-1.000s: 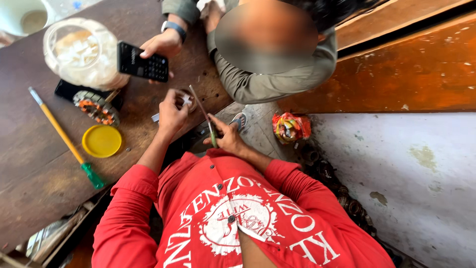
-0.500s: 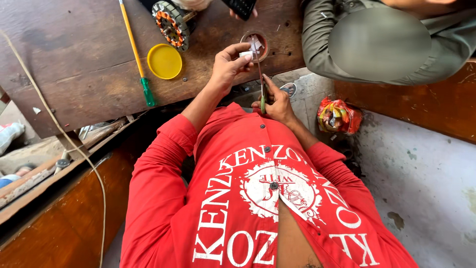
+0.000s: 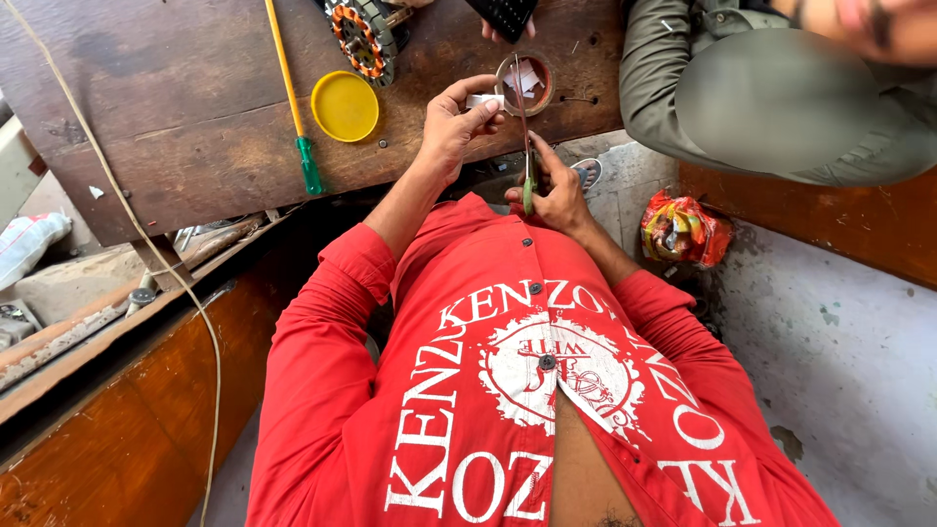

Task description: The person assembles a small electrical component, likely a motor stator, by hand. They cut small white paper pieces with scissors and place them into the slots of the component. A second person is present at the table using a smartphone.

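Left hand point(image 3: 454, 122) pinches a small white paper strip point(image 3: 483, 100) betw. thumb and fingertips, held just above the surface point(image 3: 185, 127) edge. Right hand point(image 3: 558, 195) is clenched round the green handle of scissors point(image 3: 525, 146); blades run up from that hand to the strip, tips right beside the left thumb, approx. touching the paper. Can't tell if blades are parted.

Just beyond the strip, touching distance from the left fingertips: small round cup point(image 3: 524, 83) w/ white paper scraps inside, sitting on the surface. Further left of the left hand: yellow lid point(image 3: 345, 105), flat on the surface, and a screwdriver point(image 3: 289, 93) w/ yellow shaft and green handle lying alongside it. Above the lid, at frame top, a round motor part w/ orange windings point(image 3: 363, 34), partly cut off.

Past the cup, another person's fingers hold a dark phone point(image 3: 503, 15); their grey-green sleeve point(image 3: 673, 78) is to the right of both hands. Right of the right hand, lower down on the floor: crumpled red-yellow wrapper point(image 3: 683, 226). Thin cord point(image 3: 127, 210) trails across the surface, far left.
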